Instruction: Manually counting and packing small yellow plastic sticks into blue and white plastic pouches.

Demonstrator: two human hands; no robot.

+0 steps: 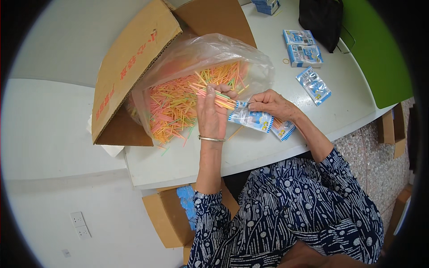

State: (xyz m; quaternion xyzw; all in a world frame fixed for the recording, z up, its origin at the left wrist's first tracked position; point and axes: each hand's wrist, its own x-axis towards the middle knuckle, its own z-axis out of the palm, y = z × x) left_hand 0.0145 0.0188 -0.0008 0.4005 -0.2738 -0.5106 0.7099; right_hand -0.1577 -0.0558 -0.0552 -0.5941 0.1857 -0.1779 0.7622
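Note:
My left hand (212, 116), with a metal bangle at its wrist, is closed around a bunch of thin coloured sticks (227, 102), mostly orange, pink and green. Just to the right, my right hand (271, 105) pinches the top edge of a small blue-and-white packet (252, 119). The ends of the bunch lie close to that edge; whether they enter it I cannot tell. A second packet (284, 130) lies partly under the right wrist. Behind the left hand, a clear plastic bag (214, 44) holds a heap of loose sticks (172, 107).
The bag spills from a tipped cardboard box (134, 67) on the white table (178, 172). Stacked packets (305, 54), a single packet (314, 85) and a black bag (319, 20) are at the right. Below the table edge stands an open carton (167, 219) with blue contents.

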